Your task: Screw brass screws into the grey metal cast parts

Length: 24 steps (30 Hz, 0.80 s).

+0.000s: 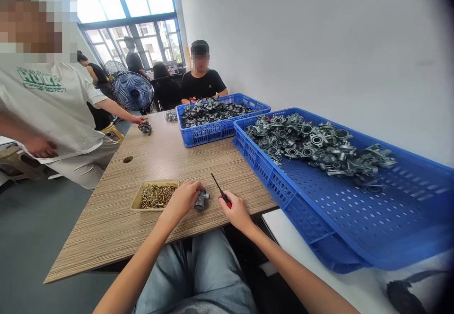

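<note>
My left hand [185,196] is closed on a small grey metal carburetor body [202,201] at the table's near edge. Its fingers cover the part's upper left side, and a short tube sticks out to the right. In my right hand [237,211] is a screwdriver [224,196] with a black and red handle. Its dark shaft points up and to the left, apart from the carburetor body. Just left of my left hand stands a shallow tan tray [135,202] full of small brass-coloured pieces, partly hidden by that hand.
On the right, a large blue crate [301,200] holds many grey metal castings. A second blue crate [209,135] of darker parts stands behind it. One person [46,96] at the left touches a metal part [145,127]; another person [202,83] sits at the far end.
</note>
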Each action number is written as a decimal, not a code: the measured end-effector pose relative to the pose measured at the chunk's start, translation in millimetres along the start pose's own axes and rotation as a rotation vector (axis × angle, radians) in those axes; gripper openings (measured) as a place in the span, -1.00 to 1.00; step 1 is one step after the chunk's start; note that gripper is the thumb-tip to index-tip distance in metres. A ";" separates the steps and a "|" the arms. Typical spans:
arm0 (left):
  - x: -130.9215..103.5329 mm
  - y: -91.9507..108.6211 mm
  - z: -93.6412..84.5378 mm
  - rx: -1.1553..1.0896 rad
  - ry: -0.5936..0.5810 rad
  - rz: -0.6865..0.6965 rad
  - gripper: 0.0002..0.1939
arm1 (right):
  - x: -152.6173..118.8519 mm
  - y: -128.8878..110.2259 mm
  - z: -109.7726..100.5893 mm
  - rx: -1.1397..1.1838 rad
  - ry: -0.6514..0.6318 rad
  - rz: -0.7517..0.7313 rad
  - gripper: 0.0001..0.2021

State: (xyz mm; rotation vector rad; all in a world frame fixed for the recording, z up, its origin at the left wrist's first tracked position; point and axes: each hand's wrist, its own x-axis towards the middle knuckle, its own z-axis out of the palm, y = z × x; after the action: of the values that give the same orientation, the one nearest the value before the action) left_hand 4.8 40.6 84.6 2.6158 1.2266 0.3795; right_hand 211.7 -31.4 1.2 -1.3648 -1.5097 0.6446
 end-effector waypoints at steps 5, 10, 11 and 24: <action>-0.3 -1.2 -2.9 -0.029 -0.003 0.004 -0.81 | -0.2 1.3 1.0 -0.005 0.007 0.000 -0.83; -1.6 1.6 -2.1 0.006 0.003 -0.023 -0.82 | -0.1 1.9 1.8 0.006 0.000 0.001 -0.84; -3.5 2.6 -0.3 0.012 0.008 -0.035 -0.82 | 0.0 1.7 1.7 0.007 0.000 0.001 -0.84; -33.4 -4.0 55.1 -0.344 0.344 -0.178 -0.43 | -0.4 2.5 0.8 -0.018 -0.017 0.003 -0.83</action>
State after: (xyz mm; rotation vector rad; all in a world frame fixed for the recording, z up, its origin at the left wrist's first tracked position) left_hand -0.7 11.9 26.9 2.1896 1.3406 0.9436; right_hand 212.0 -31.0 -1.4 -1.3788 -1.5302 0.6472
